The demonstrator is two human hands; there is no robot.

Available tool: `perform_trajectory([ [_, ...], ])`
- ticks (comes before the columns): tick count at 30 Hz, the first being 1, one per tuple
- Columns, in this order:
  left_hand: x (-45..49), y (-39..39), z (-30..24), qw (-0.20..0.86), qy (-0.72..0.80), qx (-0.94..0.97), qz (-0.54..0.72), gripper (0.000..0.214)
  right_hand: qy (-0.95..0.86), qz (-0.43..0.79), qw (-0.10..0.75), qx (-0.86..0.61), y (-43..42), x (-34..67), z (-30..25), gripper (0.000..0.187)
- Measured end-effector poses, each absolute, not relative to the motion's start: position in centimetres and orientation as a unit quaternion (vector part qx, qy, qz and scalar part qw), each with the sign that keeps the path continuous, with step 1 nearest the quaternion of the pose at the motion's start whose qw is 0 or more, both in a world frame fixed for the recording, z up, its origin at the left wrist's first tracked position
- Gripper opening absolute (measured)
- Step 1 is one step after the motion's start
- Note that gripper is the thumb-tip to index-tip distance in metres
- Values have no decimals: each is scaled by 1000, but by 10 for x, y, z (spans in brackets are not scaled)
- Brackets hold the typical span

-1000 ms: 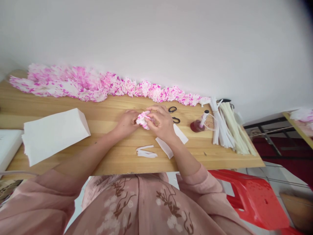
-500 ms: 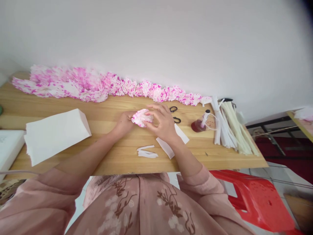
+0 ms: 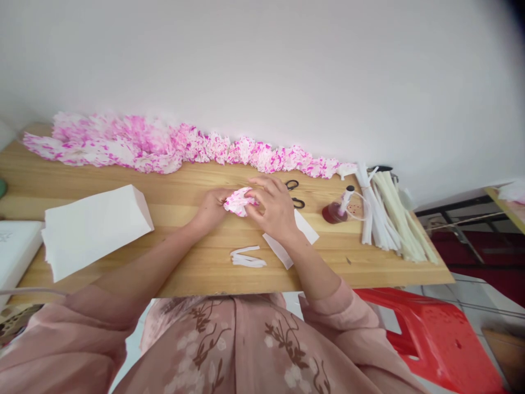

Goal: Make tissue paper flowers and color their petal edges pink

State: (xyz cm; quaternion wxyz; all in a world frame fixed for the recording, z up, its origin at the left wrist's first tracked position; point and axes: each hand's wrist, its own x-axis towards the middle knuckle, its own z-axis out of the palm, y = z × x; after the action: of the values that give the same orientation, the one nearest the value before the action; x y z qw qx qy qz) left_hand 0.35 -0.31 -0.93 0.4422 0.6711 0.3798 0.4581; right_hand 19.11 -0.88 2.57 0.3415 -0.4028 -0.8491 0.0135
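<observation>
A small ruffled paper flower point(image 3: 238, 202), white with magenta edges, is between my hands over the middle of the wooden table point(image 3: 197, 273). My left hand point(image 3: 213, 208) is closed round its base; the fingertips are partly hidden. The thumb and fingers of my right hand point(image 3: 273, 208) are pinched on the flower's petals from the right. Beneath my right wrist lies a white paper sheet point(image 3: 307, 227). Thin white strips point(image 3: 248, 257) rest on the table just in front of my hands. Black scissor handles point(image 3: 296, 203) show behind my right hand.
A row of similar pink-and-white paper flowers point(image 3: 213, 148) lines the wall. At left lie a stack of white paper point(image 3: 96, 230) and a white box point(image 3: 18, 254). To the right stand a bottle of red liquid point(image 3: 334, 212) and bundled pale strips point(image 3: 402, 219). A red stool point(image 3: 443, 334) is below.
The right fingers have shifted a little on the petals, and the flower looks slightly more bunched. My left hand keeps its hold. The view has moved slightly.
</observation>
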Motion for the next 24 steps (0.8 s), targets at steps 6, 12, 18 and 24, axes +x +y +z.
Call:
perform_trajectory([
  [6, 5, -3, -9, 429, 397, 667, 462, 17, -848, -5, 335, -410, -10, 192, 28, 9],
  [12, 6, -3, -8, 431, 373, 677, 467, 16, -858, -29, 333, -390, -8, 193, 23, 9],
  [18, 10, 2, -10, 390, 336, 715, 473, 27, -861, -1, 322, -394, -8, 191, 22, 13],
  [24, 9, 6, -19, 377, 354, 710, 478, 33, -859, 2, 310, -408, -8, 191, 23, 12],
])
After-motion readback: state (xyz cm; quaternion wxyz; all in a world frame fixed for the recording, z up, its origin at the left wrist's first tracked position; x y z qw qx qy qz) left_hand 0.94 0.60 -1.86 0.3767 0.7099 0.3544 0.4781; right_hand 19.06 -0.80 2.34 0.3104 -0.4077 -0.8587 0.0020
